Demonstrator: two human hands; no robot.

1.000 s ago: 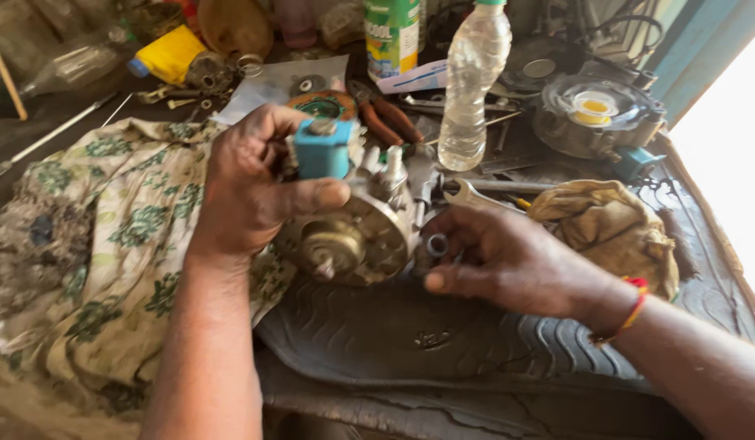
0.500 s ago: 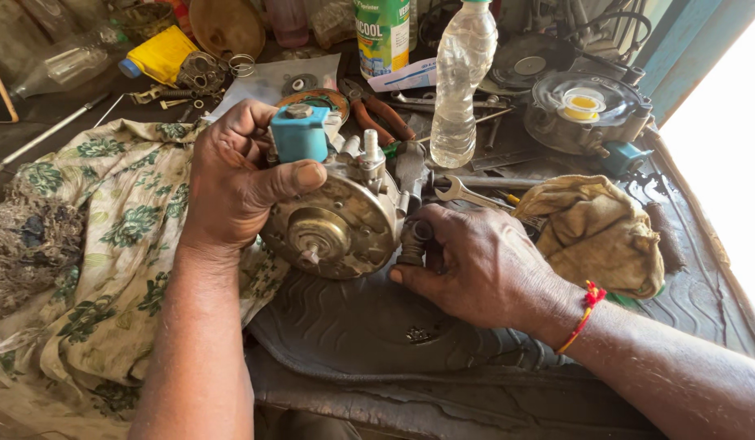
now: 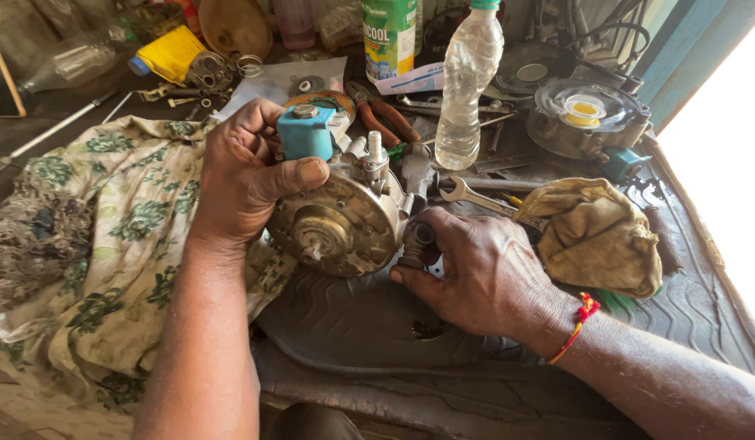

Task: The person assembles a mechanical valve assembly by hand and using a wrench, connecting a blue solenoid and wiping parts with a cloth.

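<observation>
My left hand (image 3: pixel 245 175) grips a round, worn metal regulator body (image 3: pixel 338 222) from its left side, thumb laid across its top under a blue box-shaped coil (image 3: pixel 305 132). The round face with a central hub tilts toward me. My right hand (image 3: pixel 475 273) rests on the black rubber mat (image 3: pixel 369 326) and pinches a small dark tubular fitting (image 3: pixel 418 243) at the body's lower right edge. A red thread bracelet sits on that wrist.
A floral cloth (image 3: pixel 108 236) lies on the left. A tan rag (image 3: pixel 593 236), an open-end spanner (image 3: pixel 475 195), red-handled pliers (image 3: pixel 385 118), a clear plastic bottle (image 3: pixel 468 85), a green can (image 3: pixel 389 37) and a second round metal unit (image 3: pixel 585 118) crowd the back and right.
The metal body and both hands sit slightly lower and nearer to me. My right hand has shifted its fingers on the dark fitting at the body's edge.
</observation>
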